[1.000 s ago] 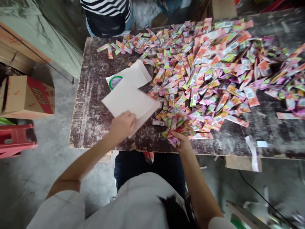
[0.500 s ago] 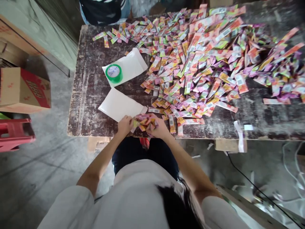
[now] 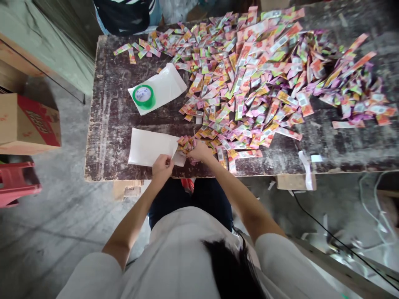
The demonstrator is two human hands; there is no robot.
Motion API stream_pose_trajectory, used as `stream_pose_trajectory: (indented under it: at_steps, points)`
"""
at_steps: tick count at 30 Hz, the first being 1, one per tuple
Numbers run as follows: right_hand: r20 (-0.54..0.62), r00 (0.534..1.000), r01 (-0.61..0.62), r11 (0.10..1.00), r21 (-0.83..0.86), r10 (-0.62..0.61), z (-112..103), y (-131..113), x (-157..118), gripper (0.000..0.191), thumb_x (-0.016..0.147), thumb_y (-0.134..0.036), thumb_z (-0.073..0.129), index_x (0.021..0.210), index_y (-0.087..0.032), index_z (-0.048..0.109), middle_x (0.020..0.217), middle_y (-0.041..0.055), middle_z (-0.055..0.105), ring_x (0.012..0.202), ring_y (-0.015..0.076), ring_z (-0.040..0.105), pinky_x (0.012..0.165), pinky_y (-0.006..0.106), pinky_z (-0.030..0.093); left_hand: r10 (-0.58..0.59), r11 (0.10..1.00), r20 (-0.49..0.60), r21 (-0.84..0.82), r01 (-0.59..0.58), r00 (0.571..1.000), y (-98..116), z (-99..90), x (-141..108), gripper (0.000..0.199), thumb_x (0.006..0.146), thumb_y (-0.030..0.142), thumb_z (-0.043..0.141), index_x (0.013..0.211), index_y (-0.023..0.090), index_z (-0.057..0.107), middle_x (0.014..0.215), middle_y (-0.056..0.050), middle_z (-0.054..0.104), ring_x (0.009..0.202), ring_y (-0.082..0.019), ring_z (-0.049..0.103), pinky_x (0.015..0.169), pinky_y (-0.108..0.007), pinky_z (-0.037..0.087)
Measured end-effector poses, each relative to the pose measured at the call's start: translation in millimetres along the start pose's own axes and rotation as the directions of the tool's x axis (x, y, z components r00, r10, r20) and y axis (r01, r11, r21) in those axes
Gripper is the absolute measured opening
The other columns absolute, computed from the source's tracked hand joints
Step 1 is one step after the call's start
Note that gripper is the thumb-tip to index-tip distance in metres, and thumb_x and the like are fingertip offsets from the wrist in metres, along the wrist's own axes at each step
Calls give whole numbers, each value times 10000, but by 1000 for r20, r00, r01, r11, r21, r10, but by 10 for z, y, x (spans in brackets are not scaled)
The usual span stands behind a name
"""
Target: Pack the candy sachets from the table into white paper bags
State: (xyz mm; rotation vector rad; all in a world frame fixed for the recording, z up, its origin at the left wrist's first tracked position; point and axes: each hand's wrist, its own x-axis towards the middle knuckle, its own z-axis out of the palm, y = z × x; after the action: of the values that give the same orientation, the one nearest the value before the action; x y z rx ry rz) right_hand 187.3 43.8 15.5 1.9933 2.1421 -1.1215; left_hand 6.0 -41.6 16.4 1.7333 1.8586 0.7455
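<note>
A white paper-like pouch (image 3: pixel 151 146) lies near the table's front edge, its flap end towards the right. My left hand (image 3: pixel 162 164) is closed on the pouch's near edge beside the flap. In my right hand (image 3: pixel 201 152) is a bunch of small colourful sachets (image 3: pixel 186 143), held right at the pouch's flap end. Whether any sachets are inside the opening I cannot tell. Beyond, a second white pouch (image 3: pixel 170 85) lies flat with a roll of green tape (image 3: pixel 144 96) resting on it.
A wide heap of loose sachets (image 3: pixel 249 83) covers the middle and right of the worn wooden table (image 3: pixel 106 124). Paper scraps (image 3: pixel 316 158) lie near the front edge. On the floor at left are a cardboard box (image 3: pixel 31 122) and a red plastic stool (image 3: pixel 18 180).
The bunch of sachets has moved from between both hands to the pouch's flap end, in my right hand. My left hand has taken the pouch's edge, and the pouch has turned straighter along the table.
</note>
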Motion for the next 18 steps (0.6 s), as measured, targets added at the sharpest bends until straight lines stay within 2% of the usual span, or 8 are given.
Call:
stream_pose_trajectory:
  at_steps: [3, 5, 7, 10, 13, 15, 18]
  points:
    - [-49, 999, -7, 997, -76, 3, 79, -99, -82, 594, 780, -485, 665, 1279, -199, 515, 1075, 116, 693, 954, 278, 656, 791, 323, 478, -85, 989, -44, -122, 79, 995, 21, 55, 27, 81, 823, 240, 562, 758, 196, 578, 723, 5, 594, 653, -128, 558, 664, -254, 448]
    - [-96, 995, 12, 981, -195, -31, 189, -191, -240, 582, 792, -401, 662, 1293, -173, 471, 1097, 155, 665, 996, 292, 629, 827, 345, 470, -149, 975, -90, -182, 131, 985, 48, 65, 98, 124, 844, 286, 560, 762, 195, 580, 703, 8, 601, 640, -128, 564, 664, -256, 455]
    - [-118, 989, 50, 950, -309, -90, 282, -267, -382, 518, 787, -294, 657, 1254, -168, 469, 1122, 179, 632, 1037, 299, 594, 858, 359, 455, -160, 975, -126, -174, 137, 979, 100, 50, 168, 142, 849, 300, 564, 758, 192, 583, 704, 4, 613, 642, -130, 571, 671, -259, 457]
    - [-105, 989, 61, 940, -336, -102, 288, -298, -394, 458, 797, -240, 625, 1219, -176, 461, 1138, 184, 616, 1048, 297, 583, 857, 366, 455, -48, 999, -116, -28, 45, 992, 219, 1, 194, 125, 850, 273, 563, 758, 193, 587, 741, -13, 626, 683, -140, 586, 702, -268, 455]
    - [-15, 999, 43, 969, -244, -48, 163, -263, -196, 476, 804, -351, 639, 1208, -165, 468, 1084, 165, 652, 1002, 293, 629, 818, 358, 485, 80, 987, -28, 143, -75, 996, 329, -45, 145, 116, 864, 241, 541, 771, 196, 594, 786, -37, 631, 739, -158, 595, 728, -281, 448]
    - [24, 999, 26, 977, -210, -21, 99, -262, -89, 510, 788, -388, 660, 1203, -150, 484, 1058, 161, 670, 984, 297, 652, 812, 360, 500, 107, 974, 14, 202, -108, 994, 371, -59, 128, 106, 861, 212, 533, 776, 199, 595, 790, -40, 626, 745, -163, 592, 724, -283, 443]
    - [-35, 999, -2, 973, -230, -7, 135, -344, -118, 555, 796, -355, 658, 1251, -94, 478, 1078, 210, 665, 1015, 322, 650, 821, 383, 508, 99, 970, -2, 224, -96, 995, 399, -47, 180, 105, 856, 198, 533, 764, 201, 583, 775, -32, 615, 734, -160, 585, 719, -280, 441]
